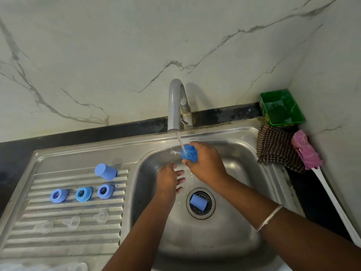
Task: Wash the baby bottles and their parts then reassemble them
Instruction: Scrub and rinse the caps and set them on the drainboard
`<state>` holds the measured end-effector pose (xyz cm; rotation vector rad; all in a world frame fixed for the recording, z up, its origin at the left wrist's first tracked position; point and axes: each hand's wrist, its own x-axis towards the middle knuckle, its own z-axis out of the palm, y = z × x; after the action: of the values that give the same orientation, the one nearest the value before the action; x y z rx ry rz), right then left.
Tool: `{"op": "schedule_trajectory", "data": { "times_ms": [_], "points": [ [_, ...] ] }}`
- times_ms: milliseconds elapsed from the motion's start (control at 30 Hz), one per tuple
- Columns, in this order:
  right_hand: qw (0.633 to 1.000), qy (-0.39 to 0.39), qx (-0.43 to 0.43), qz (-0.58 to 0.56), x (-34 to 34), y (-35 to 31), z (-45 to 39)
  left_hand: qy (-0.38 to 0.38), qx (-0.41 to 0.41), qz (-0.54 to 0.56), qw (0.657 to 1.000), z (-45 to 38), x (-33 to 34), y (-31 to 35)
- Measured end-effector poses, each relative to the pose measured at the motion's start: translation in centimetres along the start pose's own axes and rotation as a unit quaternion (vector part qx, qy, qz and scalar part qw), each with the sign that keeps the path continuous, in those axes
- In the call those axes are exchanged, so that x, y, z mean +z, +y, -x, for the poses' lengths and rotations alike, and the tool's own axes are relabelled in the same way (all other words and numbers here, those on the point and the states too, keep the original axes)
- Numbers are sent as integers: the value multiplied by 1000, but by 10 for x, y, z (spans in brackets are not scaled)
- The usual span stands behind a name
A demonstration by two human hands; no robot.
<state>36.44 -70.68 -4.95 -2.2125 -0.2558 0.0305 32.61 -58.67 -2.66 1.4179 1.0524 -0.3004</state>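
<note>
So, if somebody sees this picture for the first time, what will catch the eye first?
First the right hand, holding a blue scrubber under the running tap over the sink, with the left hand open just below. Next, the row of three blue bottle rings on the ribbed drainboard at left, and a blue cap lying on the drain strainer.

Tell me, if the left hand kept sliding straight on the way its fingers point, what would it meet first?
Probably the right hand's wrist: the left hand points right across the sink, toward the right hand holding the blue scrubber. Depth is unclear.
</note>
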Motion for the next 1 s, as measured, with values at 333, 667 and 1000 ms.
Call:
{"op": "schedule_trajectory", "data": {
  "times_ms": [333, 667, 1000],
  "points": [
    [999, -30, 20, 22, 0, -7, 7, 1, -25, 37, 999, 4, 7, -6],
    [998, -13, 59, 18, -8, -4, 13, -119, -91, 183, 972, 6, 19, 5],
    [993, 32, 98, -62, -42, -13, -64, -107, -94, 172, 975, -4, 25, 17]
  ]
}}
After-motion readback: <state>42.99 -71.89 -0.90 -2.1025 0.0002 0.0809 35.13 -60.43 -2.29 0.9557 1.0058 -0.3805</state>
